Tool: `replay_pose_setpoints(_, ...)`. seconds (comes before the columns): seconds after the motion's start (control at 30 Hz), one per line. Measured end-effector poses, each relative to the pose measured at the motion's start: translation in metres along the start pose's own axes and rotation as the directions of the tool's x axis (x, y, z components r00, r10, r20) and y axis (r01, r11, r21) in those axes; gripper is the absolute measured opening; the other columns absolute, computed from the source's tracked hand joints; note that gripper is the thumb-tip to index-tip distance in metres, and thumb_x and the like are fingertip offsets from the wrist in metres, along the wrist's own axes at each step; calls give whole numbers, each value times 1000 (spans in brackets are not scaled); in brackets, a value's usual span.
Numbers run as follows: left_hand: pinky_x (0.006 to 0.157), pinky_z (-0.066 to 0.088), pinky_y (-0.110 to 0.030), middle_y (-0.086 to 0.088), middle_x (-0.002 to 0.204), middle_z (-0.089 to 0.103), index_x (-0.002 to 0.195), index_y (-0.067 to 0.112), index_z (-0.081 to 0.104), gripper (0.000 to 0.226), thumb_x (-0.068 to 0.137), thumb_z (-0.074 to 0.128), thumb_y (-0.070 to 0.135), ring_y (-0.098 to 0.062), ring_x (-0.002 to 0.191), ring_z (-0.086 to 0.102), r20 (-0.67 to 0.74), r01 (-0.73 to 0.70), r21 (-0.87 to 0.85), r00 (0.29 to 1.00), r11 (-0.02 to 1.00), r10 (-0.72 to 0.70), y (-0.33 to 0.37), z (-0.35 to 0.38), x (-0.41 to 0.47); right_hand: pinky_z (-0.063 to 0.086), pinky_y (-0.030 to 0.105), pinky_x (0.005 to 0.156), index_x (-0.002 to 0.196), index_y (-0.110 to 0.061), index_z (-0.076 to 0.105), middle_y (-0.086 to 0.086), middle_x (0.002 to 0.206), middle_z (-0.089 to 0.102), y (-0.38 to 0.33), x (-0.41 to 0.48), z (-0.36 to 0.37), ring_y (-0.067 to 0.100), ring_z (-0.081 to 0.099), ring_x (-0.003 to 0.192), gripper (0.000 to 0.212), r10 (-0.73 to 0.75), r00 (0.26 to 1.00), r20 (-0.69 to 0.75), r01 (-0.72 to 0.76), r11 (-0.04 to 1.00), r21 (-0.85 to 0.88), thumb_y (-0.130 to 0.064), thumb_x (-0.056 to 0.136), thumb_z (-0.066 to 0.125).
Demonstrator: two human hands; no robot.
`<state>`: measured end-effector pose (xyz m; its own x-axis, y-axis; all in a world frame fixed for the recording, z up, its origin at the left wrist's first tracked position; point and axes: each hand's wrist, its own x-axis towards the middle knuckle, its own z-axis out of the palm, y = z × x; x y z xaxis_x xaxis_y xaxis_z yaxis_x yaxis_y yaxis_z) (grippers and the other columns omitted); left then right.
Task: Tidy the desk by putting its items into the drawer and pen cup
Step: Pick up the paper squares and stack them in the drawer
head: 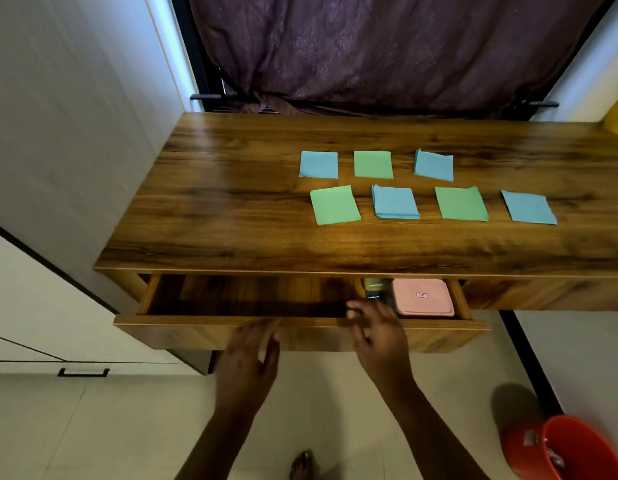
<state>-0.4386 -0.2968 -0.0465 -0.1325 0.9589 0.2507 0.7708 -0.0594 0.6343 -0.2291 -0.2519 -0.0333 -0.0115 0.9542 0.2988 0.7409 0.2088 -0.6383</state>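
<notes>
Several blue and green sticky-note pads lie in two rows on the wooden desk point(231, 209), among them a green pad point(335, 205) and a blue pad point(394, 201) nearest the front. The drawer point(300, 329) under the desktop stands pulled out. Inside it at the right sit a pink lidded box point(421, 297) and a small yellowish bottle point(374, 287). My left hand point(247, 365) hovers open in front of the drawer front. My right hand point(378, 336) is over the drawer's front edge, fingers spread, holding nothing. No pen cup is in view.
A purple curtain point(387, 46) hangs behind the desk. A white cabinet point(58, 168) stands at the left. An orange bucket point(563, 448) is on the tiled floor at the lower right. A yellow object point(617, 119) shows at the desk's far right edge.
</notes>
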Motion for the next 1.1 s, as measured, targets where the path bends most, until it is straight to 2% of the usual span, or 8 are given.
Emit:
replay_pose_setpoints(0.03,88,46,-31,3,118,65,117,24,62,39,95,36,41,-12,107,59,19,-103,150,995,983,101,-4,6,8,48,29,75,105,-19,67,0,97,68,1,8,7,15,61,90,39,-52,997,49,58,989,-136,-42,92,38)
replay_pose_setpoints(0.1,101,37,-40,0,122,63,119,21,62,43,93,35,42,-20,117,54,82,-175,343,984,923,156,-13,18,18,49,35,77,98,-22,68,0,92,68,6,9,25,19,63,87,43,-74,988,135,120,920,-372,-46,93,33)
replay_pose_setpoints(0.2,107,27,-43,-6,118,63,120,15,61,45,94,38,42,-25,116,52,107,-257,430,966,865,234,-31,32,17,44,34,77,88,-22,68,-2,83,66,11,-5,43,19,61,80,41,-151,981,121,192,837,-513,-41,96,32)
replay_pose_setpoints(0.33,107,27,-44,-7,124,60,125,13,59,47,94,37,41,-26,119,49,100,-284,458,958,842,269,-30,30,7,45,34,84,102,-21,67,-2,94,66,20,-20,41,18,61,88,47,-260,965,20,234,830,-505,-41,100,25)
replay_pose_setpoints(0.47,106,30,-44,-7,123,61,125,13,59,46,96,34,38,-26,119,52,77,-235,424,972,875,223,-20,24,-10,47,36,89,120,-19,62,0,103,65,24,-39,34,19,61,95,53,-286,954,93,293,822,-489,-40,101,17)
replay_pose_setpoints(0.73,108,25,-45,-7,134,55,134,14,50,51,98,25,40,-27,128,45,136,-168,412,983,896,122,-7,7,-71,42,34,93,120,-24,59,-5,107,64,9,-96,16,15,58,102,39,-216,967,132,253,854,-455,-37,92,35)
replay_pose_setpoints(0.9,108,26,-45,-7,133,56,133,13,52,50,97,29,38,-26,128,45,147,-172,414,982,894,121,-3,-5,-120,27,32,99,122,-23,58,-5,118,63,0,-143,4,15,54,116,42,-194,967,166,249,855,-456,-36,90,35)
replay_pose_setpoints(1.1,109,26,-44,-6,134,55,134,13,51,49,97,30,38,-26,129,44,168,-168,415,980,894,106,2,-16,-162,35,36,104,126,-22,56,-4,125,60,-10,-184,-11,16,50,125,43,-147,963,228,232,880,-414,-36,92,32)
